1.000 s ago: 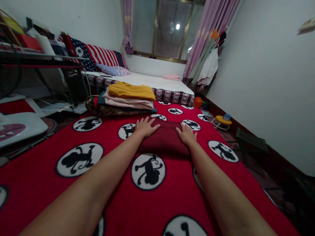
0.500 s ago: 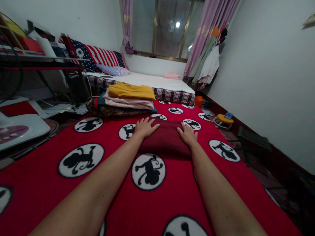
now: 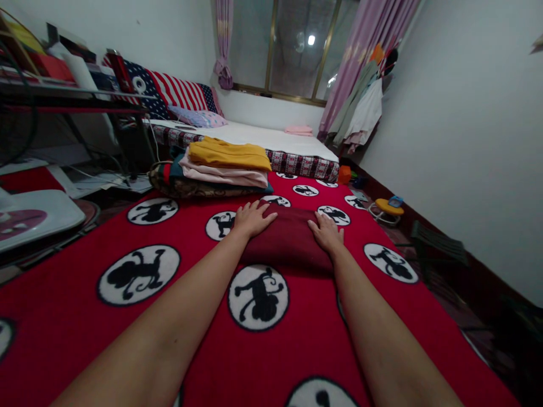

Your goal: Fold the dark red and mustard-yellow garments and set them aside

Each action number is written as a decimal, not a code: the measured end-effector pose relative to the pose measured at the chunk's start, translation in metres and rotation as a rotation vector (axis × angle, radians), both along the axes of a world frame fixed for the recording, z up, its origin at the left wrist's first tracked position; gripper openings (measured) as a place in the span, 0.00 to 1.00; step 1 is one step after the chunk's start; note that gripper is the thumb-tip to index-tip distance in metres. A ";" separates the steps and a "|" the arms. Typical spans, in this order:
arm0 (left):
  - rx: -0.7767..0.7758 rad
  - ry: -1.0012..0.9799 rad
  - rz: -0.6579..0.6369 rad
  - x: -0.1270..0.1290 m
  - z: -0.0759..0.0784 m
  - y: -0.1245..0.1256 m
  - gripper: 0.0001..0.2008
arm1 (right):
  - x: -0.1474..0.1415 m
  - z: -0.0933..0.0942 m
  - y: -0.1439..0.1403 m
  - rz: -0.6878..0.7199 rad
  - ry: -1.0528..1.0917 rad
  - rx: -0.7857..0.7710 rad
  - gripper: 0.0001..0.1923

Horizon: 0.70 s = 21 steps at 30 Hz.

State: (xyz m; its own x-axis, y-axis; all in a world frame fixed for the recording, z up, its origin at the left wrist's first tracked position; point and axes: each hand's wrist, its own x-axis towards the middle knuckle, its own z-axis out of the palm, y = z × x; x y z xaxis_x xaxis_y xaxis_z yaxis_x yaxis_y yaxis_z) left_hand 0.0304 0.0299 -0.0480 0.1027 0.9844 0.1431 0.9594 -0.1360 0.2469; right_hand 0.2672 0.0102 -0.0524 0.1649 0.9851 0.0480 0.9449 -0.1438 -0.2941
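A dark red folded garment (image 3: 291,240) lies flat on a bright red blanket (image 3: 203,356) printed with black monkeys in white circles. My left hand (image 3: 253,219) rests on the garment's left edge, its fingers stretched forward and the thumb out to the side. Across from it, my right hand (image 3: 326,232) lies on the right edge with its fingers spread. Both palms face down, and neither hand grips the cloth. Beyond my left hand sits a stack of folded clothes, with a yellow garment (image 3: 229,154) on top and a pale pink garment (image 3: 224,174) beneath it.
A second bed (image 3: 254,135) with a white sheet stands by the window. To the left is a cluttered desk (image 3: 76,102); a white stool (image 3: 55,217) is nearer. On the right are a yellow stool (image 3: 388,208), a dark folding stool (image 3: 439,246) and hanging clothes (image 3: 365,107).
The view has shifted slightly. Both hands stay flat on the dark red garment, and its shape looks the same.
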 end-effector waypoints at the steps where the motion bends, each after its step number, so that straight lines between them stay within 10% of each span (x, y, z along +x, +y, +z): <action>1: 0.002 0.000 -0.001 0.000 0.000 0.000 0.36 | 0.000 0.000 0.000 0.001 0.003 -0.004 0.32; 5: 0.008 -0.018 -0.006 0.000 0.000 0.000 0.35 | -0.008 0.027 -0.007 -0.020 -0.039 0.019 0.31; 11: 0.011 -0.050 -0.012 -0.001 0.000 -0.001 0.34 | -0.063 0.096 -0.040 0.208 -0.168 0.481 0.33; 18: 0.025 -0.079 -0.012 -0.004 0.000 -0.001 0.29 | -0.089 0.025 -0.040 0.388 -0.053 -0.009 0.31; 21: 0.026 -0.082 -0.010 -0.005 0.000 0.000 0.29 | -0.085 0.025 -0.038 0.381 -0.020 -0.003 0.33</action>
